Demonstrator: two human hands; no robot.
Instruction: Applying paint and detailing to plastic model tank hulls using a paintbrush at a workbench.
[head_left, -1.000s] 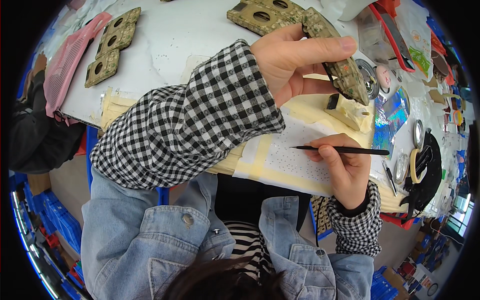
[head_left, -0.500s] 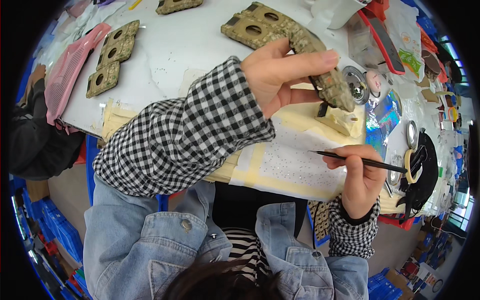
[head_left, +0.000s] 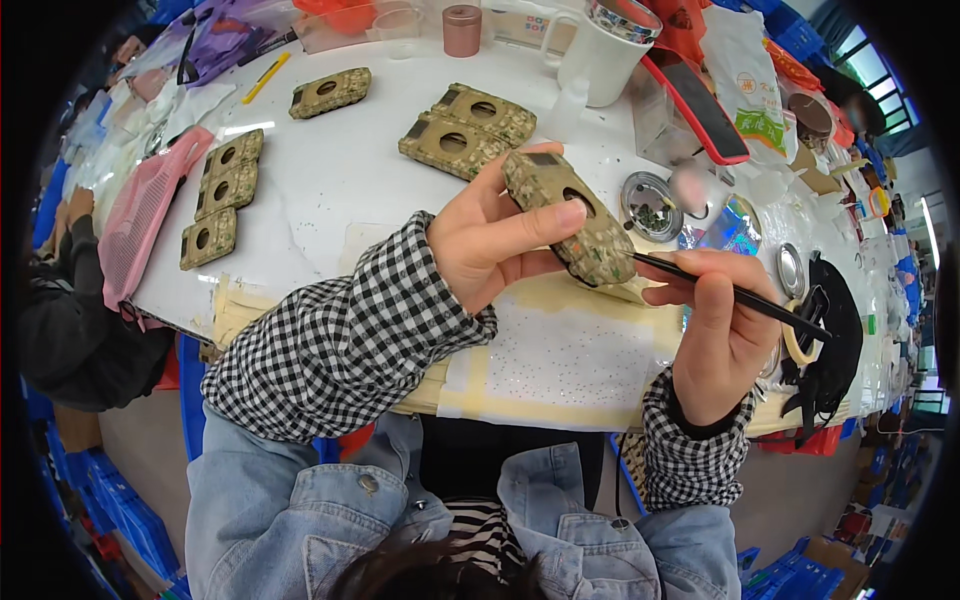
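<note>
My left hand (head_left: pixel 500 228) grips a camouflage-painted model tank hull (head_left: pixel 590 235), thumb on its upper face near a round hole. The hull is tilted above the table, its lower end toward my right hand (head_left: pixel 722 330). That hand pinches slim black pointed tweezers (head_left: pixel 760 300), and their tip meets or nearly meets the hull's lower right edge. Whether the tip carries anything is too small to tell. Below the hands lies a white sheet (head_left: pixel 560 355) dotted with tiny specks and edged with yellowish tape. Two similar hulls (head_left: pixel 462 140) rest just beyond my left hand.
More hulls sit at the left (head_left: pixel 222 195) and the back (head_left: pixel 330 93). A pink mesh basket (head_left: pixel 150 225), a white mug (head_left: pixel 600 65), a red-edged phone (head_left: pixel 700 110) and a round tin (head_left: pixel 652 205) surround the work area. At far left is another person's dark sleeve (head_left: pixel 85 260).
The tweezers have risen from the speckled sheet to the hull's edge. My left hand has brought the hull left and turned its holed face into view. The whole view has shifted, showing more of the table's back.
</note>
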